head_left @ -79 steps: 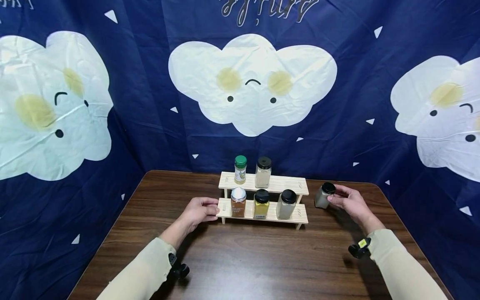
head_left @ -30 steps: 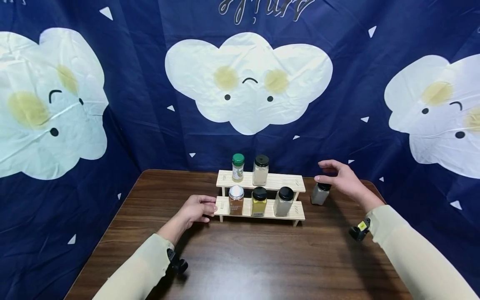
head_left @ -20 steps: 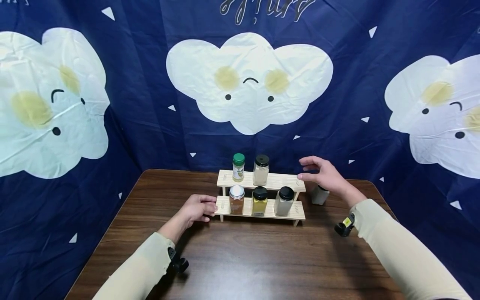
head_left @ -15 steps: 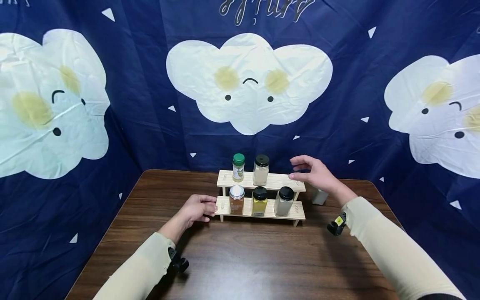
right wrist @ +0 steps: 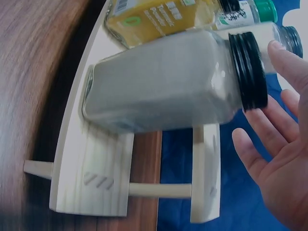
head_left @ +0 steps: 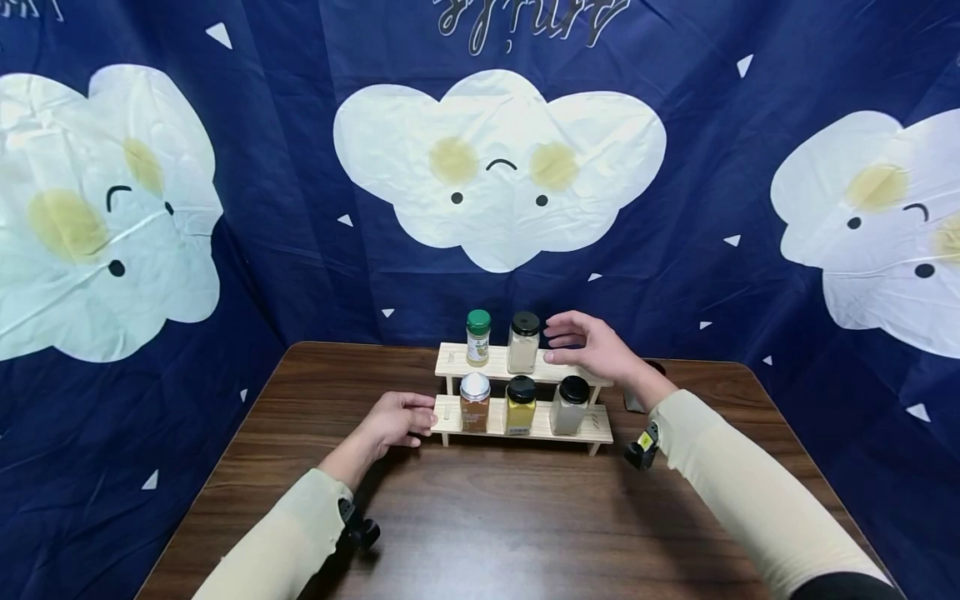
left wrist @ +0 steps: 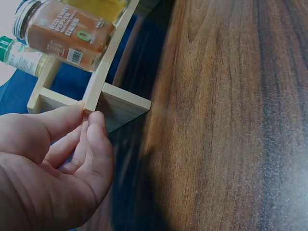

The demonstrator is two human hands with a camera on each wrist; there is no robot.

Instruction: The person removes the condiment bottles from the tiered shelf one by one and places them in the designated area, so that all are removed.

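My left hand (head_left: 393,421) pinches the left end of the lower shelf of a two-tier wooden spice rack (left wrist: 126,96), thumb on top and fingers beneath. My right hand (head_left: 592,346), fingers spread and holding nothing, is over the right part of the upper shelf. Just left of its fingertips stands a black-lidded jar of pale powder (head_left: 522,346); whether they touch cannot be told. A green-capped jar (head_left: 477,340) stands left of it. On the lower shelf are a red pepper jar (left wrist: 67,31), a yellow turmeric jar (right wrist: 159,19) and a grey-powder jar (right wrist: 154,82).
Another black-lidded jar (head_left: 633,403) stands on the table right of the rack, mostly hidden behind my right wrist. The brown wooden table (head_left: 480,517) stretches in front of the rack. A blue cloth (head_left: 300,250) with clouds hangs right behind.
My right hand let go of the grey jar on the table at right, rose, and moved left over the rack's upper shelf. My left hand stayed at the rack's end.
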